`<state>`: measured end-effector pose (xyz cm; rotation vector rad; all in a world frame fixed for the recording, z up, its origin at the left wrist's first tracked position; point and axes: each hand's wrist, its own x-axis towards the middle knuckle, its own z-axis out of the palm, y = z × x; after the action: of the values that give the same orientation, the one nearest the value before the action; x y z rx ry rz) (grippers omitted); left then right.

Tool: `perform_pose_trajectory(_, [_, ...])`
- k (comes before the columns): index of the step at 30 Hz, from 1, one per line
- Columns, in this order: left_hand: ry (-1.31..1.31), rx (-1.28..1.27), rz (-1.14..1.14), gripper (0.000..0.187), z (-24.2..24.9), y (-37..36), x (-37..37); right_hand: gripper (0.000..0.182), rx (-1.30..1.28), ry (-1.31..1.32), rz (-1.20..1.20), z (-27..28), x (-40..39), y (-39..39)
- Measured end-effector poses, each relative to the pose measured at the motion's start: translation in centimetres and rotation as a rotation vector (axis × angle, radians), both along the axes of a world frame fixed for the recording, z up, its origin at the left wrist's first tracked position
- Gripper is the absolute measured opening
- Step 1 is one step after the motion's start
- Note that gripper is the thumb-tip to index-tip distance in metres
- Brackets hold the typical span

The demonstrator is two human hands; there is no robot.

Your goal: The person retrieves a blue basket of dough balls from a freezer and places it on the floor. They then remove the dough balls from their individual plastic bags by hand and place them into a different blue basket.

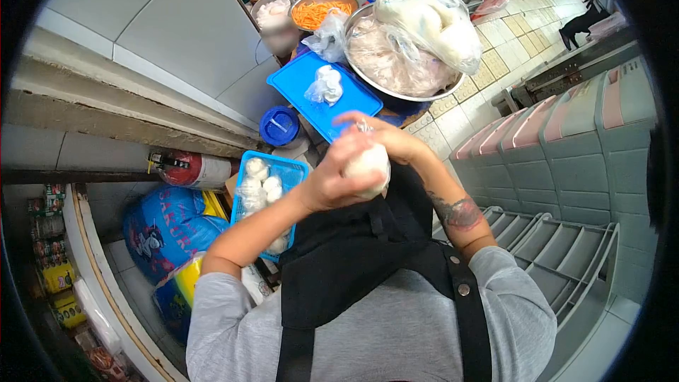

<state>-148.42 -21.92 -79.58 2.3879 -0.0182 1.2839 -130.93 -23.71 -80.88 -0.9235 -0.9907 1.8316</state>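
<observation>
A round white bundle (368, 170), wrapped in clear plastic, is held up in front of the black apron. My left hand (332, 177) is curled round its side. My right hand (385, 138) is at the top of the bundle, its fingers closed on the gathered plastic; some fingers are blurred. Beyond my hands, a small white bagged item (327, 86) lies on a blue tray (297, 74). Several similar wrapped white bundles (272, 189) sit in a light-blue basket (291, 165) to the left.
Behind the tray are a large metal bowl (349, 48) with bagged pale food, a white bag (431, 21) and a bowl of orange strips (322, 14). A blue-lidded container (279, 126) stands left. Grey racks (559, 255) stand right, a fire extinguisher (201, 170) far left.
</observation>
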Motion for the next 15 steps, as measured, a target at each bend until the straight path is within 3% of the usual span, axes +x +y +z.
perform_pose_trajectory(1, [-0.093, -0.123, 0.133, 0.062, 0.5, -0.6, 0.8, 0.066, 0.097, -0.046, -0.028, 0.4, 0.1, 0.5])
perform_pose_trajectory(4, [-0.306, -0.732, 0.227, 0.066, 0.8, -1.9, 2.0, 0.07, 0.279, 0.195, -0.382, 0.7, -1.2, 1.0])
perform_pose_trajectory(5, [-0.496, -1.045, 0.044, 0.068, 0.6, -2.0, 2.8, 0.075, 0.289, 0.212, -0.494, 0.8, -1.7, 1.3])
perform_pose_trajectory(8, [-0.741, -1.473, -0.086, 0.064, 2.5, -2.5, 3.1, 0.082, 0.352, 0.147, -0.601, 2.0, -2.5, 1.8])
perform_pose_trajectory(9, [-0.767, -1.456, -0.121, 0.057, 2.7, -2.4, 3.2, 0.062, 0.407, 0.212, -0.703, 2.0, -3.4, 2.1])
perform_pose_trajectory(12, [-0.919, -1.569, -0.164, 0.052, 2.5, -1.4, 2.8, 0.042, 0.668, 0.143, -0.609, -0.5, -3.0, 3.2])
perform_pose_trajectory(13, [-0.93, -1.575, -0.162, 0.046, 2.4, -1.0, 2.6, 0.023, 0.657, 0.019, -0.726, 0.0, -3.5, 2.7])
perform_pose_trajectory(15, [-1.004, -1.627, -0.151, 0.043, 2.1, -0.5, 2.7, 0.022, 0.486, -0.038, -0.774, 0.8, -4.8, 2.0])
